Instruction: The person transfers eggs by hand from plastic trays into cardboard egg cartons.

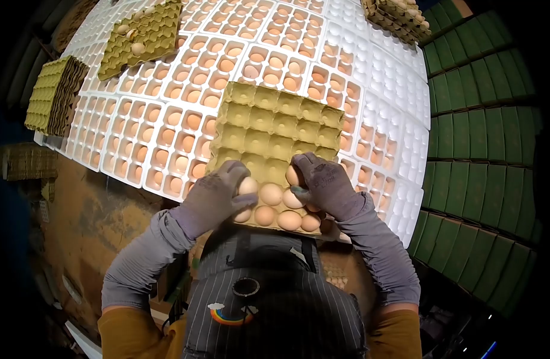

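Observation:
A yellow-green egg tray (260, 127) lies in front of me over the white foam trays. Its far rows hold no eggs, while several eggs (271, 194) sit in the rows nearest me. My left hand (218, 194), in a grey glove, curls its fingers round an egg (247, 186) at the tray's left edge. On the right side, my gloved right hand (326, 185) has its thumb and fingers round a brown egg (295, 175). The palms hide parts of the tray's sides.
White foam trays (149, 105) full of eggs cover the table. Stacked pulp trays (50, 96) stand at the left, another stack (397, 21) at the top right. A loose pulp tray (140, 39) holds a few eggs. Green boxes (484, 131) line the right.

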Demonstrator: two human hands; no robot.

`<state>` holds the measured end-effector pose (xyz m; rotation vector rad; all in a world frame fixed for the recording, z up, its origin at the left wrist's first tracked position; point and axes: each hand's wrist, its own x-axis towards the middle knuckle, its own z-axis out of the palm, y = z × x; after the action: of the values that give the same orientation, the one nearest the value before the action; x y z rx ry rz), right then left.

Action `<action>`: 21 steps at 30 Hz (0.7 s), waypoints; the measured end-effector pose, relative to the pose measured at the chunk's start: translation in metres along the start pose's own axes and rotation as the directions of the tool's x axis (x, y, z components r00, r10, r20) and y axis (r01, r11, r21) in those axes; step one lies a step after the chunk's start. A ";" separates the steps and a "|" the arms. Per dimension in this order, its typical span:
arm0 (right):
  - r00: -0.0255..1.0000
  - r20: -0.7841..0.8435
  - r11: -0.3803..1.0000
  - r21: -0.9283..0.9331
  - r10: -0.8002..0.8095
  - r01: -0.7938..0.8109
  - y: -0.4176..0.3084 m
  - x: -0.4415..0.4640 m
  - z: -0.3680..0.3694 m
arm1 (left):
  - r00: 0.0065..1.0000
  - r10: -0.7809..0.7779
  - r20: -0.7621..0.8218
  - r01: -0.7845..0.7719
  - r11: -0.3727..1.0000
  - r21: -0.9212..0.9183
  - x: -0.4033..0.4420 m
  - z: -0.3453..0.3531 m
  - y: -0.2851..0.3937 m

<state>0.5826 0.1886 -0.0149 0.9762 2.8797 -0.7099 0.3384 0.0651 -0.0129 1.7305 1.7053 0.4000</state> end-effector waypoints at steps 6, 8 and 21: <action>0.953 0.121 0.332 0.919 0.278 -0.213 0.006 -0.017 -0.024 | 0.958 0.278 -0.064 -0.271 0.958 0.098 0.009 0.014 0.033; 0.966 0.082 0.645 0.730 0.246 -0.226 -0.005 -0.023 -0.025 | 0.976 0.218 0.005 -0.210 0.934 0.289 0.017 0.028 0.046; 0.925 -0.067 0.692 0.684 0.373 -0.230 0.007 -0.093 -0.009 | 0.922 0.040 0.385 0.387 -0.085 -0.918 0.009 0.015 0.023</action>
<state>0.6626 0.1439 0.0050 1.6255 2.4927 -1.7628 0.3660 0.0723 -0.0115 0.2830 0.7631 0.9230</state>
